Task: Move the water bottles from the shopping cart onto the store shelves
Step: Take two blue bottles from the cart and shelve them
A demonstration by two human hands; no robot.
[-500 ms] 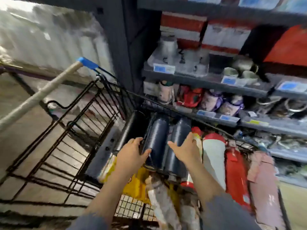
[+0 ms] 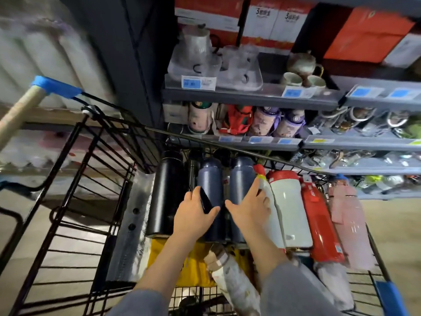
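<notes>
Store aisle, grey shelves [image 2: 250,96] at the far side, stocked in tiers: boxes on top, a tea set and cups below, then bottles with price tags along each edge.

Cart [image 2: 91,179], black wire, parked against the shelves. Contents, left to right: one black bottle [image 2: 167,197]; two navy bottles, the left [image 2: 210,179] and the right [image 2: 241,176]; a slim bottle with a red cap [image 2: 259,169]; a white bottle [image 2: 289,208]; a red bottle [image 2: 319,224]; a pink bottle [image 2: 350,226]. All lie on their sides, packed touching, over a yellow bag [image 2: 193,265] and further wrapped items (not identifiable).

Your left hand [image 2: 193,215] curls round the left navy bottle, thumb on one flank, fingers over the other. Your right hand [image 2: 250,208] lies spread over the right navy bottle, fingers straight, reaching onto the slim bottle; it grips nothing yet.

Stage, by judgement: the lift is only starting, with every bottle in view here in the cart.

Risks:
- Smooth round bottles may slip from a one-handed hold, so close your right hand fully first.
- Pulling one from a tight row may roll its neighbours.
- The cart rim lies between you and the shelves (a raised bottle could knock it).
- The visible tiers look crowded, so a hurried placement could topple stock.
</notes>
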